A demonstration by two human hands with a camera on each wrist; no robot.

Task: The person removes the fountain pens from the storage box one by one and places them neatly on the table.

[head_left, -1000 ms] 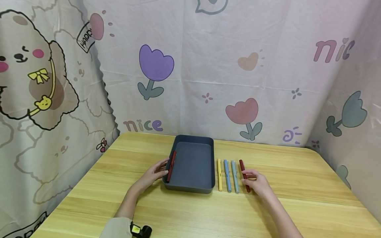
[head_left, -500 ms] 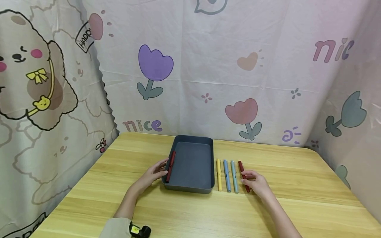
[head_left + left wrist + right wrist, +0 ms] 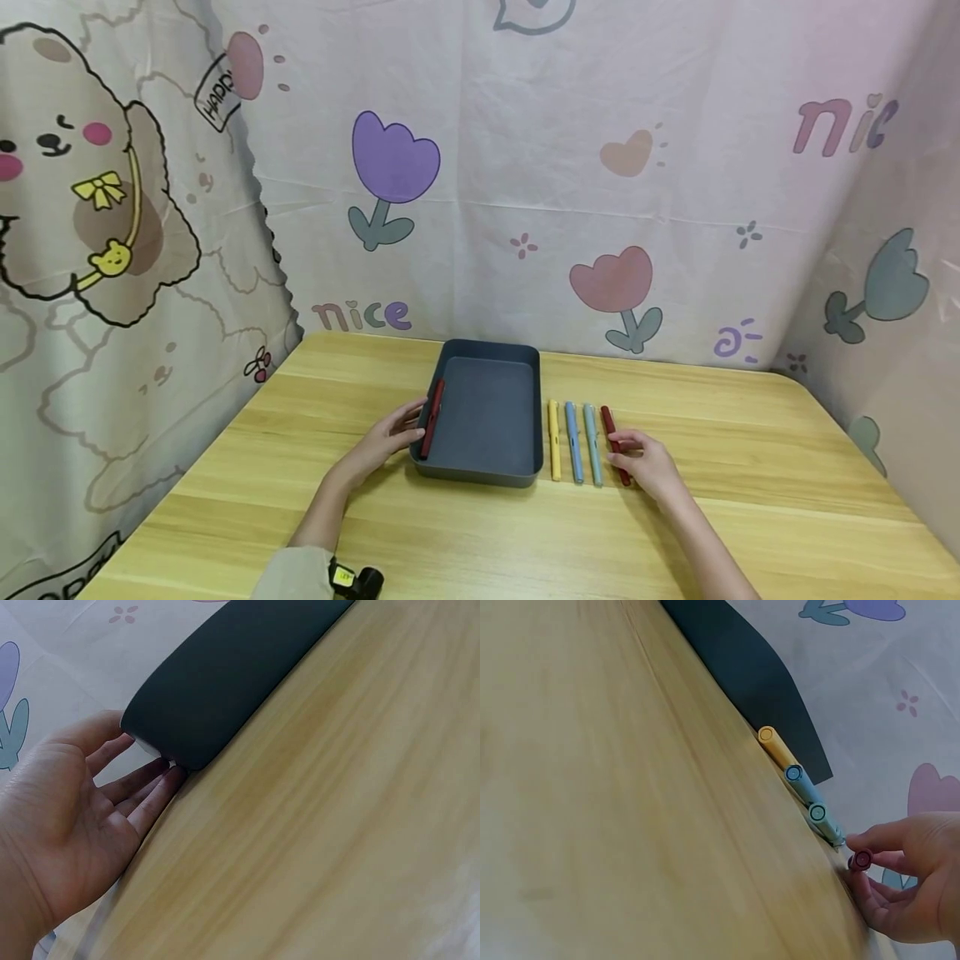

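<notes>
In the head view a dark grey tray (image 3: 487,417) stands near the back of the table, a dark red pen (image 3: 432,418) lying along its left inner side. My left hand (image 3: 386,437) rests against the tray's left wall, fingers lightly bent; the left wrist view shows its fingertips at the tray's corner. To the tray's right, a yellow pen (image 3: 554,440), a blue pen (image 3: 574,442) and a light green pen (image 3: 593,445) lie side by side. Beside them my right hand (image 3: 648,462) pinches a second dark red pen (image 3: 862,859), slightly tilted to the row, between thumb and fingers.
The wooden table (image 3: 480,542) reaches back to a printed cloth (image 3: 517,167), which also hangs at both sides. A strap with a small black device (image 3: 358,581) sits on my left wrist.
The dark red pen in my right hand has shifted very slightly left and toward me, closer to the light green pen. My left hand and the tray stay put.
</notes>
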